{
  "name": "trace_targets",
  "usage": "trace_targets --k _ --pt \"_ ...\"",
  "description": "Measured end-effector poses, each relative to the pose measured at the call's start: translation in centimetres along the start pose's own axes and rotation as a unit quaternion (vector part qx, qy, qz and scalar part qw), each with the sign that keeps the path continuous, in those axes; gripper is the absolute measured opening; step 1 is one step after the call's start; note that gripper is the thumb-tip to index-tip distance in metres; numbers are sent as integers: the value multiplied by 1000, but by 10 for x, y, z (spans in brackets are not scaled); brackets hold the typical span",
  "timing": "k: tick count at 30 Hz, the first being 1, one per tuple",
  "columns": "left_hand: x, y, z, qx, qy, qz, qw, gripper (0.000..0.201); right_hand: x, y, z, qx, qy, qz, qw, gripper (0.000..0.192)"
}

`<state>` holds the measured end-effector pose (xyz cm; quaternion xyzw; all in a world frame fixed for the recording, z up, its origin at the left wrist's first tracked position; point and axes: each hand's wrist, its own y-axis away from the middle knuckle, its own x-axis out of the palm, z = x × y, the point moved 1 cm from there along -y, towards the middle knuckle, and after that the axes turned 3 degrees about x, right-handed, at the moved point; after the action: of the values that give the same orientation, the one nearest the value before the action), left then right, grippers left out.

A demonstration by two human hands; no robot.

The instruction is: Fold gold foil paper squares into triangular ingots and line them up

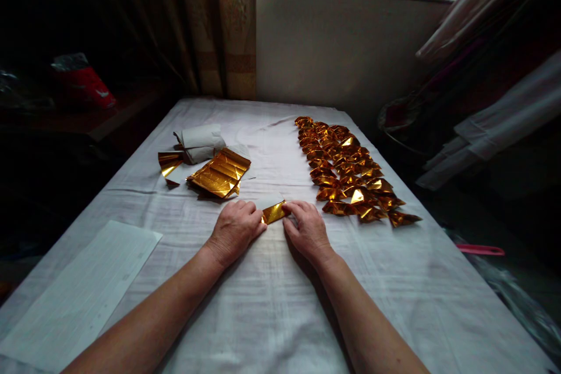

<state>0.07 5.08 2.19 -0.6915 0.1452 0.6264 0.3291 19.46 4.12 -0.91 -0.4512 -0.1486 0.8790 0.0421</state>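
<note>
Taking the folded gold foil strip [274, 211] as the dial's centre, with 12 o'clock toward the wall, it lies crosswise on the white tablecloth [263, 321] between the 2 hands. The left hand [239, 231], at 8 o'clock, is nearly closed, its fingers curled down over the strip's left end. The right hand [305, 231], at 4 o'clock, is partly closed, its bent fingers and thumb at the right end with a small gap between them; both ends are held. A pale paper edge [270, 199] shows just beyond the strip.

At 10 o'clock, near the left hand, sits a stack of gold foil sheets [221, 172]; past it are a rolled grey-white paper bundle [202, 139] and 1 curled gold foil sheet [169, 162]. At 2 o'clock, folded gold foil pieces [350, 169] spread in close rows, many touching. A white paper sheet [83, 298] lies flat at 8 o'clock, beside the left forearm.

Off the table, a patterned curtain [236, 23] hangs at 11 o'clock, a red container [85, 83] stands in shadow at 10 o'clock, and a pink handle [481, 249] shows at 3 o'clock.
</note>
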Motion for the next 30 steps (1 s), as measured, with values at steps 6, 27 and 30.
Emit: trace_targets --k 6,27,30 --pt "8 10 2 7 -3 -15 1000 11 1 0 -4 0 -24 -2 1000 33" --pt "12 28 3 50 139 -50 988 32 -10 4 15 -139 15 55 989 10" --pt "8 30 3 52 134 -30 989 34 -11 3 7 -119 9 64 991 9"
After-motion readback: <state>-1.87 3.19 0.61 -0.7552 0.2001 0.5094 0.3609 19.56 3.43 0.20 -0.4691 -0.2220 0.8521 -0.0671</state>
